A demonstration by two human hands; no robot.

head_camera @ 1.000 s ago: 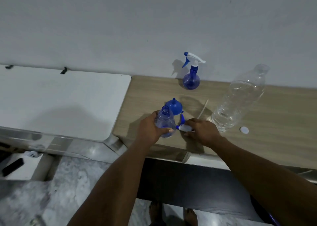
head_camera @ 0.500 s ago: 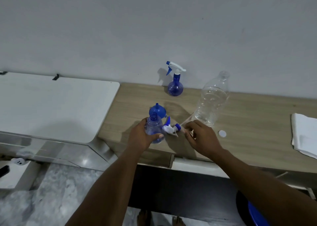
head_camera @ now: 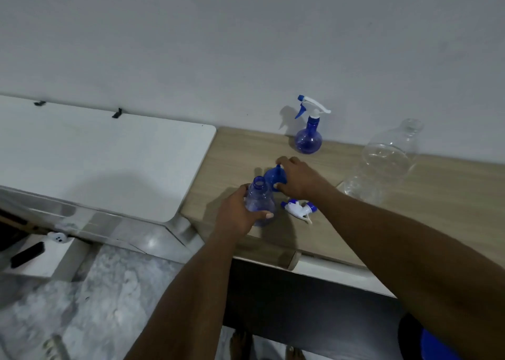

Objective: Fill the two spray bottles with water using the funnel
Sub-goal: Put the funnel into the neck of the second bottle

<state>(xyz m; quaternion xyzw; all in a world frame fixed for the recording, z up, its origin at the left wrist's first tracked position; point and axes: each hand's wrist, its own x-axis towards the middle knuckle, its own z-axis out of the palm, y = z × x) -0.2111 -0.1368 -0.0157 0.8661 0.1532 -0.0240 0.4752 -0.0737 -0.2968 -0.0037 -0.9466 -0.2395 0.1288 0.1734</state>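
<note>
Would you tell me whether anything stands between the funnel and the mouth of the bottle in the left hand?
Nothing visible does. The right hand grips the funnel behind the bottle, which the left hand holds upright with its mouth uncovered; the spray head lies on the table beside it.

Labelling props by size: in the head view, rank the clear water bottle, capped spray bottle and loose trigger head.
1. clear water bottle
2. capped spray bottle
3. loose trigger head, smallest even though nearest the camera
</note>
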